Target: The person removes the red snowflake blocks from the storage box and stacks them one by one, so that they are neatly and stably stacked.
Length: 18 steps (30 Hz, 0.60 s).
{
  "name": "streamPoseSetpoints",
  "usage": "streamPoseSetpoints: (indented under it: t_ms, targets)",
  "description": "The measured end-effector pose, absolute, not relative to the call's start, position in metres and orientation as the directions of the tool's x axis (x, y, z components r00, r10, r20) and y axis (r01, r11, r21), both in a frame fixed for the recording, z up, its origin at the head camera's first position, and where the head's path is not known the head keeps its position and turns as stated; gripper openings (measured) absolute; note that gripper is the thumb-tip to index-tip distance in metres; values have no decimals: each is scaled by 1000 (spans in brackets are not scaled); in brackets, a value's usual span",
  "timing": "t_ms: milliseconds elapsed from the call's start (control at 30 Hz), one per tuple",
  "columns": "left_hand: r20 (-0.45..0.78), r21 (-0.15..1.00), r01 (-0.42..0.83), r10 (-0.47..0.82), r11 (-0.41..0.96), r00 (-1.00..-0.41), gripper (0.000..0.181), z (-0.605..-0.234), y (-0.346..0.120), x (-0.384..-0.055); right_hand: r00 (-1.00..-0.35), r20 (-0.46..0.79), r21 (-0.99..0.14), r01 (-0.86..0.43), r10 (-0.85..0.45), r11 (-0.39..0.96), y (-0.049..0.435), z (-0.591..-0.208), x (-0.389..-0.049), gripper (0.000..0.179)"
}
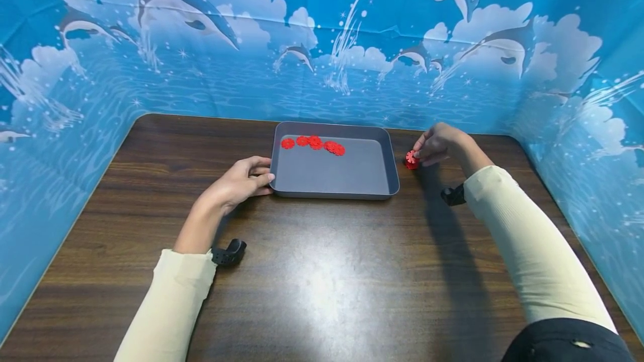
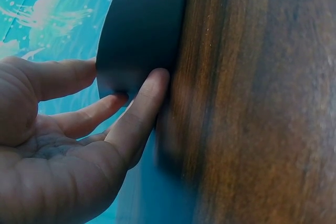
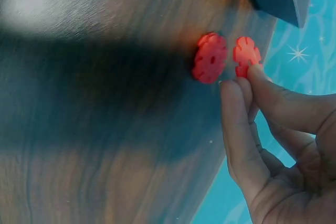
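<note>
A grey rectangular tray (image 1: 332,175) lies on the table, with several red notched building discs (image 1: 315,142) inside along its back left part. My left hand (image 1: 238,183) holds the tray's left end near the front corner, its fingertips against the rim and outer wall; in the left wrist view those fingertips (image 2: 156,80) touch the dark wall. To the tray's right, my right hand (image 1: 443,144) pinches one red notched disc (image 3: 245,51) between thumb and fingers. Just beside it, a small pile of red discs (image 3: 210,61) rests on the table, partly hidden in the head view.
The dark wood-grain table (image 1: 322,272) has rounded far corners. A blue curtain with dolphins (image 1: 332,55) hangs behind the table and along both sides. Black straps with small devices (image 1: 228,253) sit at both wrists.
</note>
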<state>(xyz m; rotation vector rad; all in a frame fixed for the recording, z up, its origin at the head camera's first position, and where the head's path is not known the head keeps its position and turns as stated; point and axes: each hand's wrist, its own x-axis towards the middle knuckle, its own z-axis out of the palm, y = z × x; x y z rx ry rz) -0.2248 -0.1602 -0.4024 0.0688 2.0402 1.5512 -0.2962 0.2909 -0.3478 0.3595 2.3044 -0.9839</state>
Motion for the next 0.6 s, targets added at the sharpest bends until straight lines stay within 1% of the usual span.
streamPoseSetpoints:
  t_ms: [333, 600]
  targets:
    - [-403, 900, -290, 370, 325, -837, 61, -403, -160, -225, -777, -626, -585, 516, 56, 626, 300, -362, -294, 19]
    - [-397, 903, -286, 368, 320, -841, 61, -403, -160, -223, -769, -638, -615, 542, 41, 573, 304, -369, -292, 21]
